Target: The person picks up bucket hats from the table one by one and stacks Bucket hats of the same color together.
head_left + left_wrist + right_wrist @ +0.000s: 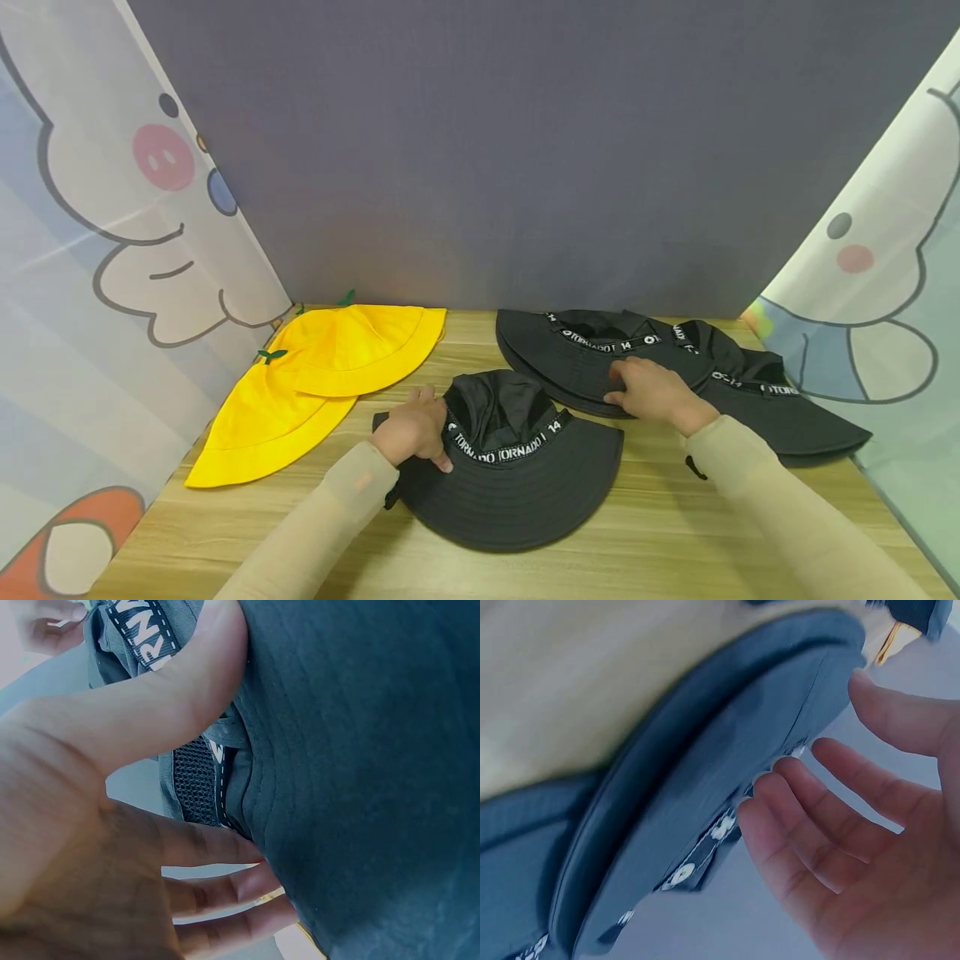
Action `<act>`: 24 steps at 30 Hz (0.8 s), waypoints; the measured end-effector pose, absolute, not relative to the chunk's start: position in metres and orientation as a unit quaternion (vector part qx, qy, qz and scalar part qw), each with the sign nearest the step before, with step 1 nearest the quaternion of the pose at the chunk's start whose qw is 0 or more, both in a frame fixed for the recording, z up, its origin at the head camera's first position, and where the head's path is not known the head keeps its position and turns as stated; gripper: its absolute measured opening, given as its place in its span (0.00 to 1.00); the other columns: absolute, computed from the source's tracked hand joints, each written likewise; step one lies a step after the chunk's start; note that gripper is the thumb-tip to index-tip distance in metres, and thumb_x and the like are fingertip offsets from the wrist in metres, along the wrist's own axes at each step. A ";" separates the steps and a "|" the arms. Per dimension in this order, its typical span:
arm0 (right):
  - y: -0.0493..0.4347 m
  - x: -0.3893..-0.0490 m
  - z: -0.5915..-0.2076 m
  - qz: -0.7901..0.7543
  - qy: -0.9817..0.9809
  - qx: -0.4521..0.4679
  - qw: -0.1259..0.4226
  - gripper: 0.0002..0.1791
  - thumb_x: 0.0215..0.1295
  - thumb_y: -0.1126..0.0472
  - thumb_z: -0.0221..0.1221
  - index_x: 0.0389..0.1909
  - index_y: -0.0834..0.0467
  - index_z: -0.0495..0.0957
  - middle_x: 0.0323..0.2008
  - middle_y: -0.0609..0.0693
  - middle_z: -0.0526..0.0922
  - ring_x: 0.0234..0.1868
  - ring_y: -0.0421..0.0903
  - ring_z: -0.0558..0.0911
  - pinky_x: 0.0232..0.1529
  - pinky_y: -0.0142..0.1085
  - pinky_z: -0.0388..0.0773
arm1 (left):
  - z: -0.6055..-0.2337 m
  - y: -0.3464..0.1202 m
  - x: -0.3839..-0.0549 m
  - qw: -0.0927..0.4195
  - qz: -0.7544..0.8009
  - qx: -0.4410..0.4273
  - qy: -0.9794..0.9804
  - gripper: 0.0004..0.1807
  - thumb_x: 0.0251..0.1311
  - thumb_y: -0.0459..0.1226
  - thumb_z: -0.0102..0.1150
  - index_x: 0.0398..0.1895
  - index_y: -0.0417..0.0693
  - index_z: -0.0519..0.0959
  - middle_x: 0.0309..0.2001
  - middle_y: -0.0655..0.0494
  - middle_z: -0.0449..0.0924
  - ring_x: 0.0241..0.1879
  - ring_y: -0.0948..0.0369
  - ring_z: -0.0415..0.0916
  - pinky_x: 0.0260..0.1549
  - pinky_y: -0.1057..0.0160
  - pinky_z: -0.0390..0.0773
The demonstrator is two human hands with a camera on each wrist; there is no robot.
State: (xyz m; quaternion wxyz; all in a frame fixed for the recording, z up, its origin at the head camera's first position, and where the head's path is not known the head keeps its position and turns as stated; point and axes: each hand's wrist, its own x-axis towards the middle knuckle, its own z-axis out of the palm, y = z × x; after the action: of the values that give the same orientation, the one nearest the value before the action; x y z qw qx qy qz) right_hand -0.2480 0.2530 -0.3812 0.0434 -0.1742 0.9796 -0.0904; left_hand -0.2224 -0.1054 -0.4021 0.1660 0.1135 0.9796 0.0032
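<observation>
A black bucket hat (517, 508) with a white-lettered band lies at the front middle in the head view, its inside facing up. My left hand (412, 427) grips its left side; in the left wrist view the thumb (172, 705) lies over the hat and the fingers reach behind the brim (375, 765). Farther back on the right are stacked black hats (536, 346), their brims overlapping. Over their front brim is my right hand (654, 392), its fingers loosely bent and spread from the thumb, holding nothing. The right wrist view shows these fingertips (761, 784) close by the stacked brims (727, 742).
Two yellow hats (367, 346) with green sprouts overlap at the back left of the wooden table (187, 542). More black hats (795, 425) lie at the right, partly under the stack. A dark grey panel (480, 167) stands behind, with cartoon-printed sheets (60, 292) at both sides.
</observation>
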 end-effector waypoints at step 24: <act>0.333 -0.309 -0.373 -0.107 0.992 -0.042 0.055 0.37 0.71 0.50 0.60 0.68 0.75 0.64 0.62 0.78 0.68 0.61 0.78 0.68 0.55 0.71 0.68 | -0.401 -0.096 -0.225 0.181 -0.033 0.092 0.979 0.51 0.31 0.53 0.88 0.61 0.38 0.77 0.53 0.43 0.66 0.62 0.44 0.63 0.49 0.35 0.78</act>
State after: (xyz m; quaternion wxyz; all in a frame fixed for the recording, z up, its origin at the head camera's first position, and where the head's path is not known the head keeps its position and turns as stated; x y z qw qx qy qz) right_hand -0.3087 0.3334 -0.3726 0.0554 -0.0425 0.9918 -0.1068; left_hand -0.2254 -0.0962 -0.4006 0.1807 0.0916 0.9787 -0.0329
